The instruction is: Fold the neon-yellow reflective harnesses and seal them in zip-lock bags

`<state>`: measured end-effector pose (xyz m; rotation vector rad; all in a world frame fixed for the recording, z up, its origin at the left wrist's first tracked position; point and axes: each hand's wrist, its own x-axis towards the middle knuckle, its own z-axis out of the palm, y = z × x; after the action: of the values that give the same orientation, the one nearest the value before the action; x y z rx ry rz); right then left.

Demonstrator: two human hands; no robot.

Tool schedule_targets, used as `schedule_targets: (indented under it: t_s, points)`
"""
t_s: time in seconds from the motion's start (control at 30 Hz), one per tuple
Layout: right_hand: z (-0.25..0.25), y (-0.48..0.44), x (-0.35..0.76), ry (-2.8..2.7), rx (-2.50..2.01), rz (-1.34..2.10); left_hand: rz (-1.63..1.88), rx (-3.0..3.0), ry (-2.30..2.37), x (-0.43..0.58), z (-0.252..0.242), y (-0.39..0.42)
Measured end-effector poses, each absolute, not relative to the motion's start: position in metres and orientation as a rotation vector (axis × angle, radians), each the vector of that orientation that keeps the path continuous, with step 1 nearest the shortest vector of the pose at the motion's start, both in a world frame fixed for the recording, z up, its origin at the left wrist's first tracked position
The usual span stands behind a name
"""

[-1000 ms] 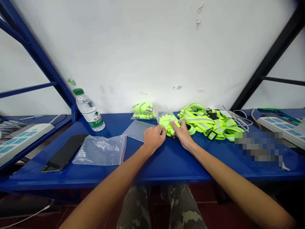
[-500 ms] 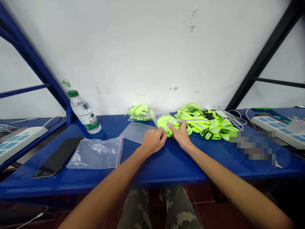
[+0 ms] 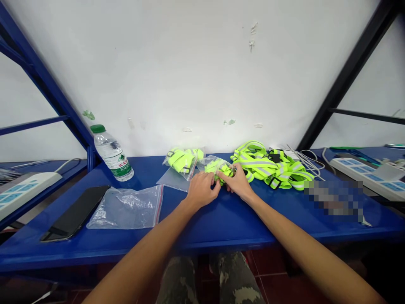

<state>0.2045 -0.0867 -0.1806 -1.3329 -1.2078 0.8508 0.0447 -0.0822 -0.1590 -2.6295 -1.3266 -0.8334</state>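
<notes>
Our blue counter (image 3: 221,223) runs across the view below a white wall. Well left of our fingers lie a phone (image 3: 74,213), a water bottle (image 3: 112,154), a clear zip bag (image 3: 126,209) and a power strip (image 3: 25,190). Just right of them is a heap of lime reflective straps (image 3: 272,166), with white cables (image 3: 308,160) behind it and a second power strip (image 3: 363,179) further right. Just left of and beyond our fingers sits a bagged strap bundle (image 3: 182,162).

Directly under our fingers is a lime strap bundle (image 3: 218,169), partly within a clear bag (image 3: 210,161), its long axis lying roughly sideways along the counter. Our right hand (image 3: 238,183) is slightly nearer, pressing on top, while our left hand (image 3: 202,191) curls against the bundle's near side. Both hands' fingers are closed on it. Those fingers hide much of the bundle, and how far it sits inside the bag is hard to make out. A blurred patch (image 3: 333,200) covers the counter right of the heap.
</notes>
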Motion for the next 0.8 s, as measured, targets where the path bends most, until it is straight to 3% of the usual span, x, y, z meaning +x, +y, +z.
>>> schedule_targets:
  t_s: [0.33,0.63,0.8]
  points:
    - [-0.185,-0.083,0.210,-1.358,-1.265,0.887,-0.803,-2.610,-1.479,0.041,-0.159,-0.077]
    - [-0.192,-0.077,0.212,-1.358,-1.303,0.841,-1.136,-2.555,-1.277,0.040,-0.159,-0.079]
    - [-0.188,-0.080,0.215,-1.449,-1.317,0.882,-1.027,-2.684,-1.180,0.039,-0.167,-0.071]
